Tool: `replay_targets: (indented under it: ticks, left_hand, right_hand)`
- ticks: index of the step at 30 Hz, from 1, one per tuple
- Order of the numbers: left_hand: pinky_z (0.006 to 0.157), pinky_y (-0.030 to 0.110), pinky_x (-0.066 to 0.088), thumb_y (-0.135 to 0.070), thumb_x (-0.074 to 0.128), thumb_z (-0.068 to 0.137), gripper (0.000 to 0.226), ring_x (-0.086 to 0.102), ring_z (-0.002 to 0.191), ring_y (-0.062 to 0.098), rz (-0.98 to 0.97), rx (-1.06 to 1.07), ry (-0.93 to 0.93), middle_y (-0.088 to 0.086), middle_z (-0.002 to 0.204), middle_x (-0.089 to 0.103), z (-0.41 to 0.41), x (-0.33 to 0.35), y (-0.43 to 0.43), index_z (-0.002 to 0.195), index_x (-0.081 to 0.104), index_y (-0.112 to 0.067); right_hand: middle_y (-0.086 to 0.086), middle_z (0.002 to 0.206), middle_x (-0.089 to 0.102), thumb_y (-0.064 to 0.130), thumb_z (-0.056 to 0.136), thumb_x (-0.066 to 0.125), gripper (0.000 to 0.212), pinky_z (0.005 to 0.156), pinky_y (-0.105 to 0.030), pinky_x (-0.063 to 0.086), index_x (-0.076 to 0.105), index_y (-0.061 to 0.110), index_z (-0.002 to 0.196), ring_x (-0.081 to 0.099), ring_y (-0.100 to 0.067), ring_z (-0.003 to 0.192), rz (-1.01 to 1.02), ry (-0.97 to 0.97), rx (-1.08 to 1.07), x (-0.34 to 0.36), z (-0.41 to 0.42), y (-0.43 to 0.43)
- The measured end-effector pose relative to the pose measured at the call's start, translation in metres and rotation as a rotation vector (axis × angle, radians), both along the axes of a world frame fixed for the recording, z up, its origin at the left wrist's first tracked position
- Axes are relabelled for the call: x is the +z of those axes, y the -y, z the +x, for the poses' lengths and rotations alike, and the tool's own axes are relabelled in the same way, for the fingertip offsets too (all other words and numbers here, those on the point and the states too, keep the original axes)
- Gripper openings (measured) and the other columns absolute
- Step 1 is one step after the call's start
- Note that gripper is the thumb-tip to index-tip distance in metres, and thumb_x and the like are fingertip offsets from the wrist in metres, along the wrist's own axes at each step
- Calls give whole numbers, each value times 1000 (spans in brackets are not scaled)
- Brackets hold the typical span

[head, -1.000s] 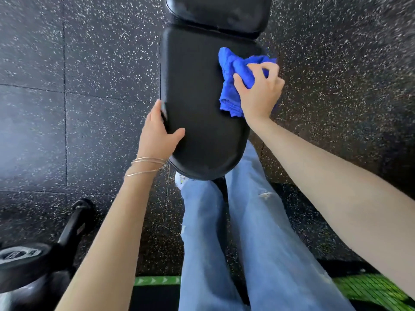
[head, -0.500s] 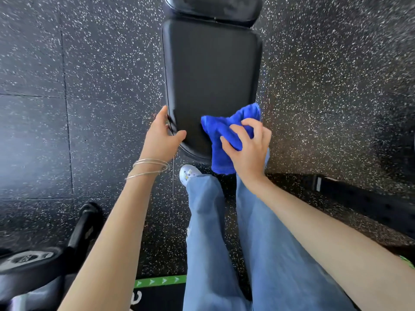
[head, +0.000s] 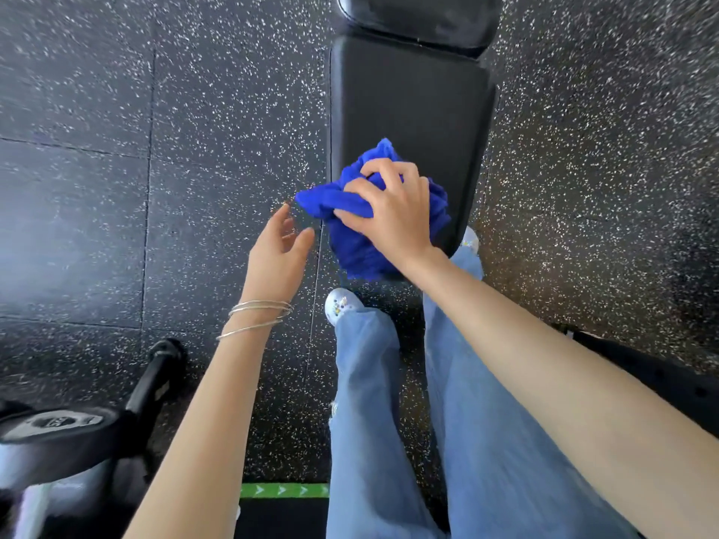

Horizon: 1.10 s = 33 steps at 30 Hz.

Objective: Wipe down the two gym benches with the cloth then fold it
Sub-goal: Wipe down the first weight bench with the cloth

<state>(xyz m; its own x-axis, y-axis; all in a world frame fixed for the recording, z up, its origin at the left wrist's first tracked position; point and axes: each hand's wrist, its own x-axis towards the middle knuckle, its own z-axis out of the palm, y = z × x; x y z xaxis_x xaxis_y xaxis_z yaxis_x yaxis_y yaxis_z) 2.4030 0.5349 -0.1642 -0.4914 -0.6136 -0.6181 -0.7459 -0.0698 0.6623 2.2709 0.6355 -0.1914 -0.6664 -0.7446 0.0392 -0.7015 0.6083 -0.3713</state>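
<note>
The right hand (head: pixel 393 215) presses a bunched blue cloth (head: pixel 350 227) onto the near end of the black bench (head: pixel 408 103), fingers curled down into the folds and gripping them. The cloth sits at the pad's near left corner; one pointed end sticks out past the left edge over the floor (head: pixel 194 149), and the lower part hangs over the rounded front end of the pad. The left hand (head: pixel 278 258) hovers just left of the bench, apart from both pad and cloth, with the fingers loosely spread and slightly bent, holding nothing; its fingertips are near the cloth's pointed end without touching it. Thin bangles (head: pixel 256 315) circle the left wrist. Farther away, a second black pad (head: pixel 412 21) meets the seat pad across a narrow gap at the top of the view. The person stands at the end of the bench in light blue jeans (head: pixel 369 422), with a pale shoe (head: pixel 342 305) showing under the left cuff and a bit of another shoe by the bench's near right corner. The floor is black rubber speckled with white, laid in tiles with visible seams. At lower left lies a dark dumbbell (head: pixel 78 429), blurred, and a green strip (head: pixel 284 490) with arrow marks runs along the bottom edge between the left arm and the jeans.
</note>
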Motion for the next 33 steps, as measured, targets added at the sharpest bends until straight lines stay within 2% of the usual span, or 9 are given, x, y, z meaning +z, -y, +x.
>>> replay_targets:
  ticks: [2, 5, 8, 10, 16, 22, 26, 30, 33]
  left_hand:
    - [106, 37, 40, -20, 55, 92, 56, 53, 121, 22, 25, 14, 8, 9, 139, 50, 0, 1, -6, 143, 34, -14]
    - [108, 41, 38, -20, 60, 88, 63, 47, 128, 21, 5, -63, 1, 9, 143, 45, -4, 1, -14, 144, 31, -14]
    - [110, 43, 35, -18, 62, 86, 67, 41, 133, 22, -25, -95, -26, 9, 146, 40, -10, -3, -19, 145, 29, -11]
    - [112, 41, 33, -18, 62, 85, 69, 37, 135, 21, -45, -115, -24, 9, 148, 37, -16, -7, -23, 145, 28, -9]
    - [114, 34, 27, -19, 64, 85, 77, 32, 138, 21, 15, -106, -5, 11, 150, 32, -35, -11, -31, 147, 20, -5]
    - [109, 26, 22, -26, 62, 86, 82, 27, 140, 22, -33, -129, 54, 11, 153, 27, -58, -18, -24, 148, 13, -4]
    - [109, 26, 19, -30, 62, 86, 83, 25, 140, 22, -62, -117, 113, 12, 152, 26, -79, -23, -20, 148, 13, -4]
    - [112, 37, 27, -31, 63, 85, 79, 31, 135, 29, -56, -61, 158, 15, 146, 33, -97, -25, -19, 145, 22, -1]
    - [111, 38, 29, -30, 64, 84, 80, 34, 133, 29, -43, -15, 180, 15, 145, 35, -107, -27, -16, 145, 21, -4]
  right_hand:
    - [4, 110, 62, 46, 75, 67, 28, 74, -38, 37, 70, 25, 93, 52, -30, 102, 91, 64, 19, -1, -25, 16]
    - [4, 119, 57, 49, 83, 59, 34, 79, -38, 35, 67, 25, 106, 47, -28, 107, 174, 71, -62, -7, -51, 5]
    - [-2, 119, 58, 44, 84, 59, 32, 85, -42, 39, 69, 21, 105, 49, -32, 106, 138, 37, -278, -5, -43, -33]
    - [-6, 116, 60, 40, 83, 62, 29, 85, -45, 41, 70, 19, 101, 51, -35, 104, 103, 12, -332, -3, -25, -51]
    - [-4, 123, 54, 50, 84, 56, 33, 85, -43, 32, 66, 29, 108, 44, -34, 113, 206, 18, -169, -6, -29, -31]
    - [4, 128, 47, 55, 86, 47, 36, 87, -38, 31, 60, 35, 114, 39, -26, 116, 239, 1, -16, -29, -92, 58]
    - [4, 125, 49, 54, 86, 48, 38, 84, -38, 33, 59, 34, 116, 42, -27, 113, 262, -5, 107, -37, -142, 76]
    - [1, 126, 50, 52, 87, 47, 38, 85, -38, 35, 60, 31, 117, 42, -28, 111, 269, 27, -16, -34, -158, 42]
    - [-5, 120, 54, 47, 87, 52, 35, 81, -42, 36, 64, 25, 112, 45, -33, 106, 225, 36, -69, -26, -142, 3]
